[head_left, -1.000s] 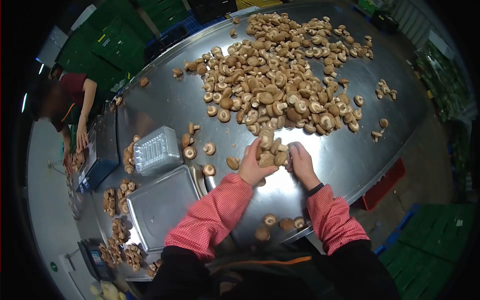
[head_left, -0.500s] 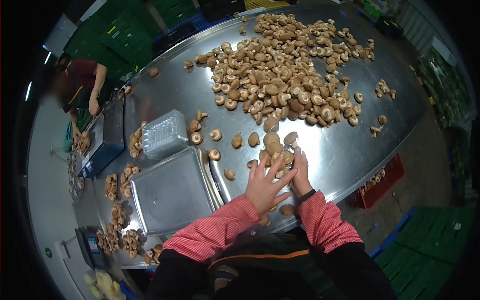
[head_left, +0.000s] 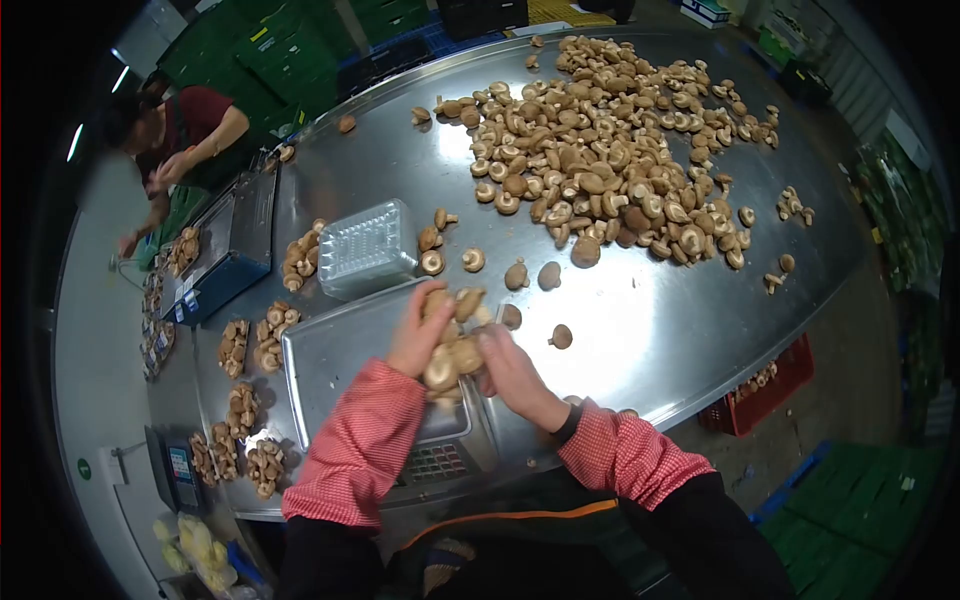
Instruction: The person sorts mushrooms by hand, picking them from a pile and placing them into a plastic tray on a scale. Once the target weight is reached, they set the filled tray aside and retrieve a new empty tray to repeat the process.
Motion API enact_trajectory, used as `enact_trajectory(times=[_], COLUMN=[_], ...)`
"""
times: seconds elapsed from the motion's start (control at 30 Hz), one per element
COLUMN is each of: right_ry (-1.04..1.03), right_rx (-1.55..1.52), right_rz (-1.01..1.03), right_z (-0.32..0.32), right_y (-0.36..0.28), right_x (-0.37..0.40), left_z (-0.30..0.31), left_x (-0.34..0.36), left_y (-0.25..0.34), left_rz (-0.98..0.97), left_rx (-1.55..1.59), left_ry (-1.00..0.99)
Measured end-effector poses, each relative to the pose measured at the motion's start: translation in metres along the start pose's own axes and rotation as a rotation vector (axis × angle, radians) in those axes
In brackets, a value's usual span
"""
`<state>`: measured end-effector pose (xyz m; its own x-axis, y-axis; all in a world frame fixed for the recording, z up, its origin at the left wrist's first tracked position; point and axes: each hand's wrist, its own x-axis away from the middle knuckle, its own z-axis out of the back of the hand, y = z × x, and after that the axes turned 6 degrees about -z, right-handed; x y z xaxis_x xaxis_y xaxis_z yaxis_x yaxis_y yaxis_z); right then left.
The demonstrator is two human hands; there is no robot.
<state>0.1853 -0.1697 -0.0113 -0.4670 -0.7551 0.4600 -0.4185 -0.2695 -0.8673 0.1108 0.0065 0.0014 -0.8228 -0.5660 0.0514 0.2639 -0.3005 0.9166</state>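
My left hand (head_left: 418,340) and my right hand (head_left: 520,378) are closed round opposite sides of a cluster of brown mushrooms (head_left: 442,372). They hold it over the right part of a weighing scale (head_left: 335,360), which has a flat metal platform and a keypad (head_left: 435,462). Whether a clear tray lies under the cluster cannot be made out; the hands and mushrooms are somewhat blurred. Behind the scale stands a stack of clear plastic punnets (head_left: 368,245). A few loose mushrooms (head_left: 561,336) lie to the right of my hands.
A large mushroom heap (head_left: 600,150) covers the far part of the steel table (head_left: 720,320). Several mushroom portions (head_left: 242,408) line the left side. A co-worker (head_left: 195,130) stands at the far left beside a dark box (head_left: 225,250). A red crate (head_left: 770,385) sits below the right edge.
Both hands have moved left with the mushroom cluster, from the bare table to over the scale. The view has shifted, and the co-worker's hands have lifted from the mushrooms there.
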Motion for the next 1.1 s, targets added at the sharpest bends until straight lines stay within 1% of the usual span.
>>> enact_trajectory(times=[0.03, 0.13, 0.17, 0.23, 0.27, 0.3, 0.37, 0.43, 0.47, 0.5, 0.57, 0.6, 0.67, 0.7, 0.77, 0.8, 0.87, 0.9, 0.93, 0.97, 1.0, 1.07, 1.1], right_ry=[-0.087, 0.099, 0.289, 0.428, 0.414, 0.494, 0.488, 0.314, 0.25, 0.254, 0.24, 0.291, 0.428, 0.456, 0.45, 0.416, 0.405, 0.399, 0.304, 0.234, 0.181, 0.13, 0.069], right_rx=[0.139, 0.669, 0.77, 1.026, 1.188, 1.336, 1.536, 1.638, 1.657, 1.653, 1.628, 1.631, 1.66, 1.602, 1.572, 1.346, 1.118, 1.003, 0.902, 0.872, 0.911, 0.956, 1.038], right_rz=[0.046, 0.339, 0.518, 0.427, 0.331, 0.456, 0.452, 0.516, 0.636, 0.6, 0.475, 0.503, 0.585, 0.645, 0.557, 0.558, 0.64, 0.675, 0.667, 0.735, 0.778, 0.768, 0.715], right_z=[-0.002, 0.009, 0.02, 0.052, 0.068, 0.08, 0.084, 0.087, 0.092, 0.089, 0.082, 0.087, 0.105, 0.114, 0.126, 0.122, 0.103, 0.082, 0.056, 0.031, 0.008, -0.033, -0.046], right_y=[0.002, -0.004, 0.015, -0.01, -0.022, -0.016, -0.019, -0.011, -0.001, 0.005, -0.005, -0.002, 0.005, 0.008, 0.008, 0.002, 0.002, -0.008, -0.021, -0.033, -0.044, -0.06, -0.062], right_x=[-0.006, -0.023, -0.043, -0.056, -0.062, -0.075, -0.09, -0.11, -0.124, -0.132, -0.124, -0.126, -0.128, -0.129, -0.133, -0.132, -0.13, -0.122, -0.111, -0.103, -0.095, -0.087, -0.088], left_z=[0.019, 0.067, 0.076, 0.092, 0.097, 0.099, 0.104, 0.107, 0.11, 0.113, 0.117, 0.114, 0.107, 0.102, 0.093, 0.089, 0.086, 0.085, 0.084, 0.084, 0.083, 0.082, 0.082], left_x=[0.001, 0.003, 0.005, 0.008, 0.008, 0.008, 0.007, 0.007, 0.009, 0.015, 0.025, 0.033, 0.052, 0.06, 0.07, 0.074, 0.079, 0.08, 0.082, 0.083, 0.085, 0.09, 0.091], left_y=[-0.01, -0.037, -0.042, -0.037, -0.035, -0.036, -0.039, -0.047, -0.05, -0.05, -0.044, -0.038, -0.021, -0.017, -0.023, -0.028, -0.038, -0.039, -0.04, -0.04, -0.038, -0.032, -0.032], left_rz=[0.006, -0.059, -0.109, -0.209, -0.224, -0.233, -0.249, -0.255, -0.256, -0.257, -0.271, -0.261, -0.284, -0.294, -0.314, -0.329, -0.36, -0.349, -0.339, -0.33, -0.326, -0.325, -0.316], left_rx=[0.009, -0.135, -0.226, -0.408, -0.43, -0.455, -0.511, -0.396, -0.344, -0.32, -0.27, -0.342, -0.461, -0.519, -0.588, -0.622, -0.678, -0.655, -0.631, -0.607, -0.618, -0.642, -0.641], left_ry=[-0.004, 0.007, -0.002, -0.012, -0.031, -0.051, -0.089, -0.021, 0.02, 0.072, 0.159, 0.182, 0.151, 0.137, 0.104, 0.092, 0.089, 0.109, 0.126, 0.142, 0.178, 0.254, 0.281])
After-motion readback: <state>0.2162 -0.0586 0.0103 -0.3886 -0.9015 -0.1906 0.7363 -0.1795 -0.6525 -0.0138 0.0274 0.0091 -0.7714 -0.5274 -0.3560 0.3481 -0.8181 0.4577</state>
